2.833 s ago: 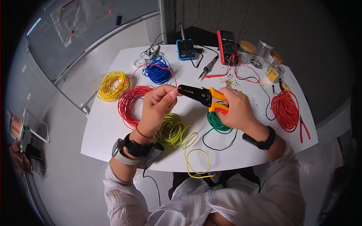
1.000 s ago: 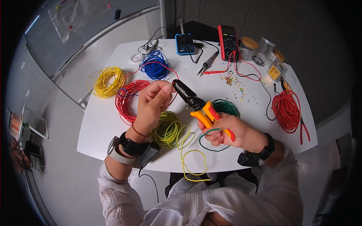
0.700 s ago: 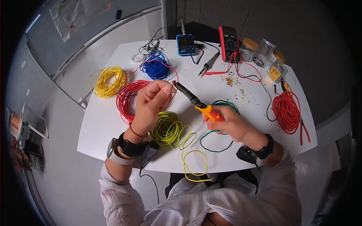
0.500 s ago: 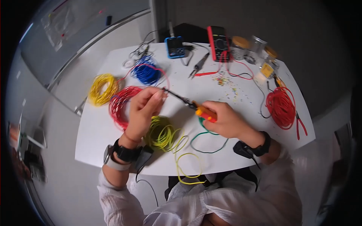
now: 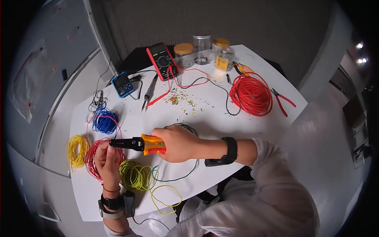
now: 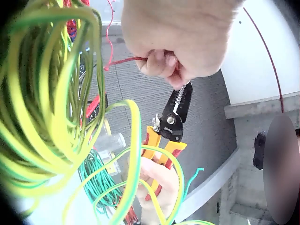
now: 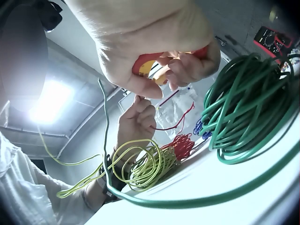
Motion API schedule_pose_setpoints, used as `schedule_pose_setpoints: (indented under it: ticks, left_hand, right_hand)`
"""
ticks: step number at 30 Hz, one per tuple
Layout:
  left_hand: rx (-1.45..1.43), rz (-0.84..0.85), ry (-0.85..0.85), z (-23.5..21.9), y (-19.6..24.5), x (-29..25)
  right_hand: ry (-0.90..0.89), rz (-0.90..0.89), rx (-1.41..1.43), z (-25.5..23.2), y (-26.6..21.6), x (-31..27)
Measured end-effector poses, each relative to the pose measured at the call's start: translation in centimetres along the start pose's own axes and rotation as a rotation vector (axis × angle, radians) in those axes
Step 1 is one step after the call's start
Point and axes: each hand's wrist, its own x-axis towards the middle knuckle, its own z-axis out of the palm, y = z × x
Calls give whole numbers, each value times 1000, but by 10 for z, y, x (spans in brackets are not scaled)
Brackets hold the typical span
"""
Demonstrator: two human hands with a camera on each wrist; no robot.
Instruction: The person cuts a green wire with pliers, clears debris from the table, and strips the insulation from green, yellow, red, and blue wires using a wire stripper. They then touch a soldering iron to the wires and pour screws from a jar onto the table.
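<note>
In the head view my left hand [image 5: 107, 162] pinches a red wire near its end, beside the black jaws of the wire stripper [image 5: 127, 143]. My right hand [image 5: 179, 144] grips the stripper's orange and red handles. The left wrist view shows the red wire [image 6: 126, 61] running out from my curled left fingers, with the stripper's hinge [image 6: 171, 123] below them. Under my hands lie a coil of red wire [image 5: 92, 161], a yellow-green coil [image 5: 134, 176] and a green coil, partly hidden by my right hand; the green coil [image 7: 251, 105] is large in the right wrist view.
At the back of the table [image 5: 221, 138] are a blue-framed device [image 5: 122, 85], a soldering iron [image 5: 149, 93], a red multimeter [image 5: 162, 62] and several jars. Coloured bits [image 5: 175, 99] lie scattered mid-table. A large red coil [image 5: 251, 94] and red-handled cutters [image 5: 283, 103] lie at right; blue [image 5: 105, 120] and yellow [image 5: 77, 151] coils at left.
The head view has swung to the right, so the table appears turned and shifted left. The stripper was tilted with its handles lower and now lies nearly level; both hands keep their holds.
</note>
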Motion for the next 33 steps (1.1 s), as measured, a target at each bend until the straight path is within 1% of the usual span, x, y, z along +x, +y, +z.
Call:
schedule_pose_setpoints:
  ticks: [1, 2, 3, 5, 9, 10, 11, 16, 20, 23, 24, 25, 27, 28, 29, 30, 31, 32, 33]
  left_hand:
    - [-2, 0, -13, 1, 0, 0]
    - [-7, -5, 0, 1, 1, -1]
    - [-11, -10, 13, 2, 1, -1]
    - [-15, -27, 7, 1, 0, -1]
    - [17, -29, -23, 0, -4, -1]
    - [45, -32, 14, 2, -3, -2]
    - [73, -34, 51, 3, -3, -2]
    - [43, -28, 31, 0, -3, -2]
    - [10, -42, 28, 0, 2, -3]
    - [-30, -5, 32, 4, 3, -5]
    - [-29, -6, 76, 6, 2, -5]
    - [-25, -8, 128, 6, 2, -7]
    - [-4, -22, 141, 7, 3, -10]
    - [-2, -44, 119, 5, 4, -11]
    - [21, -73, 174, 12, 7, -11]
    - [-5, -96, 171, 14, 9, -11]
    - [-8, -33, 90, 12, 7, -10]
    - [87, -42, 104, 10, 5, -10]
    - [9, -39, 81, 11, 3, -9]
  right_hand:
    - [-6, -11, -4, 0, 1, 0]
    - [-61, 28, 15, -1, 1, 0]
    - [-50, 34, 12, -3, 1, 0]
    - [-95, 44, 13, -4, 0, 0]
    - [-90, 10, 16, 0, 8, 3]
    - [-83, 13, 15, 1, 10, 3]
    - [-68, 5, 15, 2, 11, 3]
    - [-24, -13, -10, 2, 10, 2]
    - [46, -18, -63, -1, 4, 1]
    - [89, -24, -123, -4, 1, 0]
    - [113, -27, -149, -3, 0, 0]
    - [97, -40, -134, -3, 1, 0]
    - [204, -90, -142, -2, 3, 1]
    - [222, -107, -175, -2, 3, 2]
    - [238, -132, -201, -3, 4, 3]
    - [253, -144, -233, -2, 6, 4]
    - [269, -158, -263, -1, 8, 6]
    - [276, -185, -299, -3, 7, 7]
    - [292, -204, -344, -5, 6, 8]
